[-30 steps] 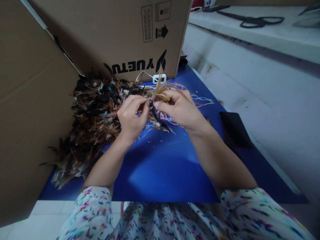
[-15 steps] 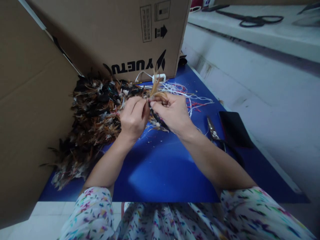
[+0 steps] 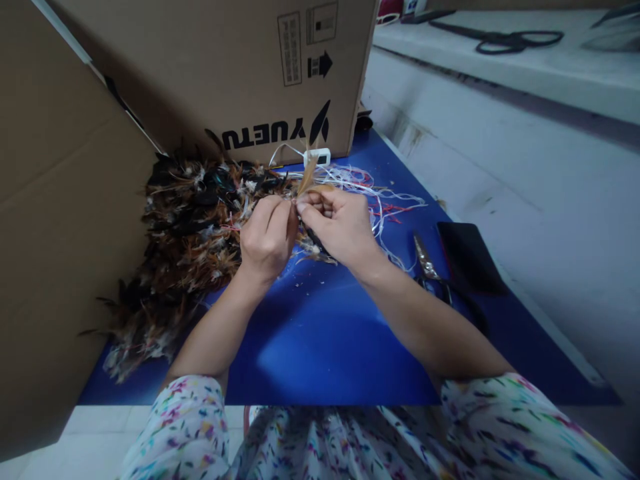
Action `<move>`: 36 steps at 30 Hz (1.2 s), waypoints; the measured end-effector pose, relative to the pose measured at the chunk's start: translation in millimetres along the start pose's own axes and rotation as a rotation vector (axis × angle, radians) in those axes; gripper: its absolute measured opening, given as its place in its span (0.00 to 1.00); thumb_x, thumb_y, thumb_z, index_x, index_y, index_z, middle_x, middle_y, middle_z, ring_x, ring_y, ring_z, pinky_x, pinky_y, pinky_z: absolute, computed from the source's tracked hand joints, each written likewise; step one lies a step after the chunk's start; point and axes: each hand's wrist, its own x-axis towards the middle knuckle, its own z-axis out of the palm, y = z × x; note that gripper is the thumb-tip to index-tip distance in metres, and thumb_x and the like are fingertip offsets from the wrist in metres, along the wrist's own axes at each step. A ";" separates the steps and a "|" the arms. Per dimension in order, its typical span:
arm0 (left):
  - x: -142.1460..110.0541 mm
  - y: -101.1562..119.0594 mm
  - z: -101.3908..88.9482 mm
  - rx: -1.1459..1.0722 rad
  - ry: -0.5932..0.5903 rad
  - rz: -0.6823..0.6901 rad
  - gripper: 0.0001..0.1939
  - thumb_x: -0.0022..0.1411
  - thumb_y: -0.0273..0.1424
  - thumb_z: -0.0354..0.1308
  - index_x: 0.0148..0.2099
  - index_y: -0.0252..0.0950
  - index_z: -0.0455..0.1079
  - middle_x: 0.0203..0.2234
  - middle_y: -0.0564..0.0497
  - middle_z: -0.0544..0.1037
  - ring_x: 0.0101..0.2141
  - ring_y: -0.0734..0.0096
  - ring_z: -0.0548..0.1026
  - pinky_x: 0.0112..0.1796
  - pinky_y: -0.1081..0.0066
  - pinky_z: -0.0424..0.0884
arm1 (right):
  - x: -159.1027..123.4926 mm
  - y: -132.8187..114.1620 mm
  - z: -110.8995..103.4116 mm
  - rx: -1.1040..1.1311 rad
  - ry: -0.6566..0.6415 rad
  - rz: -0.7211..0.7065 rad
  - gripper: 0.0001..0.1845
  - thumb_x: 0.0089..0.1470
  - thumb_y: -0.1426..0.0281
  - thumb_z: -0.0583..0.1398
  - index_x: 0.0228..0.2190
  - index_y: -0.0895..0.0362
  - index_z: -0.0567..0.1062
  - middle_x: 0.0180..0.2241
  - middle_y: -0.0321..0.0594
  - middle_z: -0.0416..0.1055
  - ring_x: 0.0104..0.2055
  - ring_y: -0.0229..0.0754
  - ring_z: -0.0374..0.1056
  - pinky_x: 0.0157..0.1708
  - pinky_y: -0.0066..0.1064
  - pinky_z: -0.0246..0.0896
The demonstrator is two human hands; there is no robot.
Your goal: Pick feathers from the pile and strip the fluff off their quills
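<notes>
My left hand [image 3: 267, 233] and my right hand [image 3: 340, 223] meet over the blue table, fingertips pinched close together. Between them is a small bunch of feathers [image 3: 309, 175], its tan tips standing up above my fingers and a dark part hanging below. Both hands grip this bunch where it is tied or joined; the exact spot is hidden by my fingertips. Left of my left hand spreads a large pile of brown and black feathers [image 3: 195, 220]. Behind my right hand lie tangled white and red strings [image 3: 355, 177].
Scissors [image 3: 427, 263] and a black phone-like slab [image 3: 470, 257] lie on the blue table [image 3: 325, 340] at the right. Cardboard boxes [image 3: 175, 67] stand behind and left. A small white device [image 3: 317, 157] sits at the back. Large scissors [image 3: 505, 41] rest on a ledge.
My right hand has moved left and slightly down, its fingertips now against my left hand's. The feather bunch has shifted slightly left, and the table scissors and more strings have come into view.
</notes>
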 end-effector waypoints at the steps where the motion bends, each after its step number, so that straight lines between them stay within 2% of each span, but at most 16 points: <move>1: 0.0 -0.1 0.1 0.011 0.000 0.006 0.13 0.71 0.33 0.51 0.40 0.35 0.75 0.35 0.43 0.76 0.38 0.66 0.74 0.43 0.65 0.71 | -0.1 0.9 -0.2 -0.027 0.001 -0.010 0.03 0.52 0.70 0.60 0.29 0.57 0.73 0.27 0.34 0.72 0.29 0.35 0.68 0.34 0.31 0.65; 6: -0.2 -1.4 0.7 0.057 0.034 0.037 0.12 0.70 0.33 0.52 0.39 0.35 0.75 0.34 0.44 0.76 0.37 0.67 0.74 0.42 0.66 0.71 | 0.1 2.4 0.6 -0.001 -0.004 -0.029 0.03 0.53 0.70 0.61 0.32 0.56 0.72 0.29 0.34 0.72 0.30 0.34 0.68 0.34 0.30 0.66; 11: -0.8 -3.3 1.1 0.013 -0.003 -0.008 0.13 0.71 0.35 0.51 0.40 0.35 0.75 0.34 0.44 0.76 0.38 0.66 0.74 0.42 0.65 0.71 | 1.1 -3.6 0.9 0.169 -0.056 0.096 0.05 0.53 0.68 0.63 0.32 0.56 0.71 0.28 0.33 0.70 0.27 0.32 0.66 0.26 0.25 0.64; 17: -3.5 -5.6 3.9 0.041 0.060 0.047 0.10 0.70 0.33 0.53 0.39 0.37 0.74 0.33 0.47 0.75 0.37 0.69 0.74 0.42 0.67 0.69 | 1.7 -10.9 0.2 0.295 -0.064 0.237 0.05 0.51 0.73 0.64 0.31 0.56 0.71 0.23 0.30 0.66 0.21 0.29 0.61 0.18 0.23 0.56; 20: -5.6 -6.8 5.1 0.074 0.054 0.086 0.09 0.70 0.32 0.53 0.41 0.38 0.74 0.35 0.47 0.75 0.37 0.69 0.74 0.41 0.68 0.68 | 1.9 -11.7 0.2 0.306 -0.062 0.282 0.05 0.51 0.74 0.63 0.30 0.56 0.71 0.19 0.28 0.64 0.18 0.28 0.58 0.16 0.23 0.53; 29: -14.3 -9.2 8.3 0.027 -0.026 0.025 0.11 0.70 0.33 0.53 0.48 0.37 0.74 0.40 0.44 0.77 0.41 0.64 0.77 0.44 0.65 0.71 | 1.5 -6.8 3.9 0.301 -0.021 0.245 0.15 0.51 0.65 0.67 0.25 0.54 0.66 0.19 0.27 0.61 0.17 0.28 0.57 0.16 0.24 0.54; 33: -14.8 -8.6 11.6 0.032 -0.020 0.047 0.10 0.70 0.32 0.53 0.48 0.36 0.74 0.41 0.45 0.78 0.41 0.65 0.78 0.44 0.65 0.72 | 2.6 -5.6 3.5 0.291 0.008 0.279 0.13 0.51 0.68 0.66 0.24 0.54 0.66 0.18 0.27 0.62 0.17 0.29 0.57 0.17 0.25 0.54; 36: -9.6 -4.5 11.9 0.016 0.031 0.080 0.09 0.69 0.29 0.54 0.45 0.36 0.75 0.39 0.46 0.79 0.39 0.67 0.78 0.43 0.67 0.73 | 4.1 -5.4 1.1 0.281 0.004 0.289 0.11 0.52 0.70 0.65 0.24 0.55 0.67 0.17 0.28 0.63 0.16 0.29 0.56 0.17 0.24 0.54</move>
